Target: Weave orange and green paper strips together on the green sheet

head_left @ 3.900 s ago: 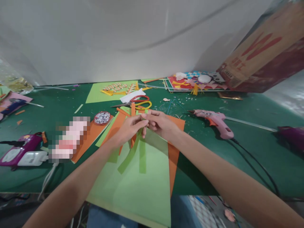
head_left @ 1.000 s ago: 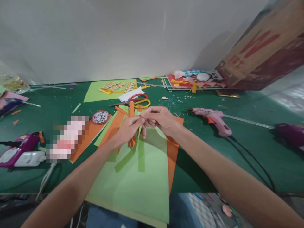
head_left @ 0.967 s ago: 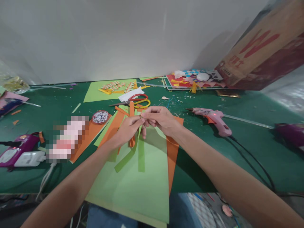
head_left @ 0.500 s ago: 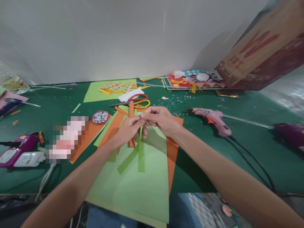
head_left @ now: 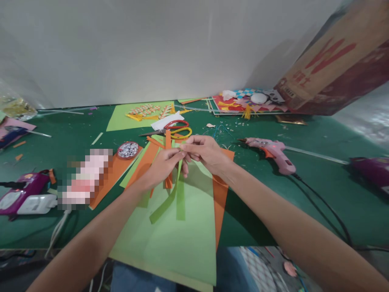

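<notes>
My left hand (head_left: 165,163) and my right hand (head_left: 206,152) meet at the fingertips over a stack of paper. Both are pinched closed on a green paper strip (head_left: 165,206), whose long end hangs down and curves to the left. The exact spot they grip is hidden by the fingers. Under them lies a light green paper sheet (head_left: 179,247), with an orange sheet (head_left: 221,198) showing along its right side. Orange paper strips (head_left: 168,140) stick out beside my left hand. Just behind the hands rest scissors (head_left: 179,127) with one red and one yellow handle loop.
To the right lies a pink glue gun (head_left: 278,154) with its cord. At the left are a round box of googly eyes (head_left: 128,150), a blurred-out item (head_left: 86,178) and a purple power strip (head_left: 27,190). A paper bag (head_left: 331,61) stands at the back right.
The hands stay in almost the same place. The hanging end of the green strip looks slightly more curved; little else differs.
</notes>
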The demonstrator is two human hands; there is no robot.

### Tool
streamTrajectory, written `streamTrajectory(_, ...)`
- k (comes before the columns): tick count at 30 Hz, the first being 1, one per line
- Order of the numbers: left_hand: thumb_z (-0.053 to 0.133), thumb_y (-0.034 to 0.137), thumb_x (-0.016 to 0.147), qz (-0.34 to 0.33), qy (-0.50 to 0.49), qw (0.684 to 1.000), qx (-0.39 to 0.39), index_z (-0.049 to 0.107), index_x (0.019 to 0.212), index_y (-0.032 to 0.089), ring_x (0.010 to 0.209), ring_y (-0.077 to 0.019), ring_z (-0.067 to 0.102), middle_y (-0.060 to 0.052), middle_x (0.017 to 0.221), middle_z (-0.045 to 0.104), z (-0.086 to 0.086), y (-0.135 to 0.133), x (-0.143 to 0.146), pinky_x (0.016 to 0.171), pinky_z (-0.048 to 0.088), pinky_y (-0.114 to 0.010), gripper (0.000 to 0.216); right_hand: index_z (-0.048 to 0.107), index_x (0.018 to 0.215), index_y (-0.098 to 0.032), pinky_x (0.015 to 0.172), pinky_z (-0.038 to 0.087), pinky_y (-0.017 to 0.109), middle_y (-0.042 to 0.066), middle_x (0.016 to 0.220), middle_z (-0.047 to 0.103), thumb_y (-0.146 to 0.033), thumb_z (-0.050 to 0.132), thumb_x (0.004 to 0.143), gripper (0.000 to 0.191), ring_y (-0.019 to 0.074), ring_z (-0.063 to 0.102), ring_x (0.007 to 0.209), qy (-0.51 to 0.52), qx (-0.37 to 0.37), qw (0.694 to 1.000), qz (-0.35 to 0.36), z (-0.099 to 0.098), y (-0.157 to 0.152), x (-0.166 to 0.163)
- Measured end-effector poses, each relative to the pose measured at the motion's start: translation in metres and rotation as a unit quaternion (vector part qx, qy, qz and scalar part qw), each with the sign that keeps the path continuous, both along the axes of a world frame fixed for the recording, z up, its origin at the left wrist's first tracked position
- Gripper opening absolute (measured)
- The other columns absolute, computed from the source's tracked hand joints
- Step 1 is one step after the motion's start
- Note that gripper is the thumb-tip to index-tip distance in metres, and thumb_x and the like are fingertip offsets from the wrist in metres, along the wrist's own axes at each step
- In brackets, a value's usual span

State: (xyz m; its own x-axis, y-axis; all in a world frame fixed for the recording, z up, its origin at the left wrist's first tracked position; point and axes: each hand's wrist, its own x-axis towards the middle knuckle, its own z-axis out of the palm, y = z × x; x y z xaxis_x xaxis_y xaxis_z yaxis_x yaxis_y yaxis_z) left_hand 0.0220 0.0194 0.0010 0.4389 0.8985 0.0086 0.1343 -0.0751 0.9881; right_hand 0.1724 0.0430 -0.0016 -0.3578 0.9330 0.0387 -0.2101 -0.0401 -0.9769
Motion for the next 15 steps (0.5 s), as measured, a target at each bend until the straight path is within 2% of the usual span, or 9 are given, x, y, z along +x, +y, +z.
streamTrajectory(10,0.044,0.025,0.089,0.011,0.026,0.999,-0.04,0.057,0.069,0.015,0.047,-0.0103,0.057,0.001,0.052,0.061,0.0081,-0.0052,0.0037,0.056,0.042,-0.023,0.025,0.051,0.051,-0.017,0.042,0.017,0.024,-0.01,0.037,0.036,-0.03,0.082,0.056,0.034,0.003,0.029,0.037,0.035,-0.01,0.998,-0.052,0.0046,0.0014,0.0011)
streamTrajectory(15,0.044,0.026,0.089,0.012,0.032,0.999,-0.032,0.057,0.07,0.016,0.049,-0.0109,0.058,0.001,0.054,0.062,0.0091,-0.0074,0.0035,0.058,0.043,-0.023,0.025,0.051,0.052,-0.017,0.041,0.02,0.024,-0.01,0.039,0.036,-0.028,0.082,0.056,0.033,0.0034,0.033,0.036,0.031,-0.027,0.998,-0.044,0.006,0.0023,0.0014)
